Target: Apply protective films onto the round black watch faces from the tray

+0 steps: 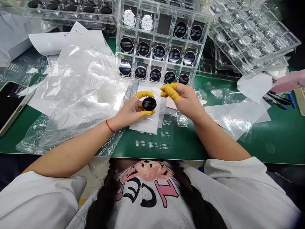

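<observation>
My left hand (pixel 137 106), with yellow finger cots on its fingertips, grips a round black watch face (pixel 149 104) by its edges. Small white print shows on the face. My right hand (pixel 182 97), also in yellow finger cots, is raised just to the right with thumb and fingers pinched together; whether something thin is between them I cannot make out. Beneath the hands lie white paper slips (pixel 144 126) and a clear sheet of printed labels (pixel 164 140). Beyond them a clear compartment tray (pixel 156 58) holds several round watch faces, two showing silver backs, and one compartment is vacant.
Crumpled clear plastic bags (pixel 83 82) cover the left of the green table (pixel 190 146). A phone (pixel 11 101) lies at far left. Stacked clear trays (pixel 254 35) stand at back right, near a pink object (pixel 289 81) and pens (pixel 278 100). More trays (pixel 71 17) stand at back left.
</observation>
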`<state>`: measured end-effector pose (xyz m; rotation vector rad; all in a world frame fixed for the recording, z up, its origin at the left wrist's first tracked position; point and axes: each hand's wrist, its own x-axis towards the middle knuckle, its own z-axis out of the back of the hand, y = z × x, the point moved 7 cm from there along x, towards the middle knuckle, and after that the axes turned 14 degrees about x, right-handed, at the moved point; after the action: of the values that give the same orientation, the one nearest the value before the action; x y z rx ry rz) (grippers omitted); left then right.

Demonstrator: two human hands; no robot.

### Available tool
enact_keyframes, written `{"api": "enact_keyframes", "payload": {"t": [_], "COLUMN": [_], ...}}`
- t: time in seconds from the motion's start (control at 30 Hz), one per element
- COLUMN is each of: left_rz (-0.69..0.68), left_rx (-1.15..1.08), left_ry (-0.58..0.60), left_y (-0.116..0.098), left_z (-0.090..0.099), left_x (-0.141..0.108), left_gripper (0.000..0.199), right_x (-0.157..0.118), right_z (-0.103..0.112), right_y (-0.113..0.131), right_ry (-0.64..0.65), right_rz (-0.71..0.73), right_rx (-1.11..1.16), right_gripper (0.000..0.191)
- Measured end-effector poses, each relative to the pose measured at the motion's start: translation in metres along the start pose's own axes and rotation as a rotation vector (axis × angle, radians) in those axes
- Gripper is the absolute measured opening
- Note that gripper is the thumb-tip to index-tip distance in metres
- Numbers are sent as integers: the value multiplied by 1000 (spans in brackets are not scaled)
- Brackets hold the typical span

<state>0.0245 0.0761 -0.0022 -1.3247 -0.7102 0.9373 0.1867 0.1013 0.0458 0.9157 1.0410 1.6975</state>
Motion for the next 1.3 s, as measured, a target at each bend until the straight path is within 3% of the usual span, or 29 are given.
{"api": "enact_keyframes", "payload": {"t": [0.1, 0.17, 0.23, 0.3, 0.37, 0.5, 0.57, 0.67, 0.8, 0.93, 1.03, 1.1, 1.13, 1.2, 1.23, 1.3], "left_rz": [-5, -1, -8, -25, -37, -65, -71, -62, -27, -11, -9, 4, 7, 6, 6, 13], "left_rx": [7, 8, 16, 21, 19, -44, -88, -131, -122, -134, -132, -146, -167, -252, -310, -417], "left_ry": [4, -2, -30, -78, -125, -139, -136, -107, -3, -46, -107, -125, -123, -109, -99, -70], "left_y": [0, 0, -1, -3, -7, -16, -20, -20, -13, -10, -13, -12, -12, -9, -8, -5], "left_z": [0, 0, 3, 7, 11, 13, 13, 9, -1, 2, 7, 8, 8, 8, 7, 4], "left_x": [-1, -3, -4, -7, -9, -14, -16, -17, -18, -17, -16, -16, -16, -15, -15, -13], "left_gripper": [61, 69, 70, 64, 56, 44, 42, 41, 40, 36, 35, 37, 39, 45, 49, 57], "right_x": [0, 14, 44, 84, 124, 190, 204, 213, 230, 249, 243, 219, 201, 155, 130, 81], "right_z": [-27, -29, -11, 20, 52, 70, 69, 55, 15, -7, -6, 0, 4, 7, 6, -7], "right_y": [10, 20, 34, 50, 59, 39, 33, 43, 58, 57, 69, 85, 93, 104, 102, 88], "right_ry": [113, 125, 22, -149, -328, -299, -293, -282, -26, 137, 135, 76, 34, -3, 27, 212], "right_rz": [59, 55, 51, 122, 196, 70, 27, 77, 152, 93, 83, 119, 150, 248, 248, 237], "right_rx": [97, 71, 33, -16, -198, -515, -584, -690, -824, -993, -1076, -1031, -952, -588, -412, -199], "right_gripper": [41, 41, 30, 11, 10, 25, 30, 34, 29, 42, 34, 32, 32, 37, 34, 17]}}
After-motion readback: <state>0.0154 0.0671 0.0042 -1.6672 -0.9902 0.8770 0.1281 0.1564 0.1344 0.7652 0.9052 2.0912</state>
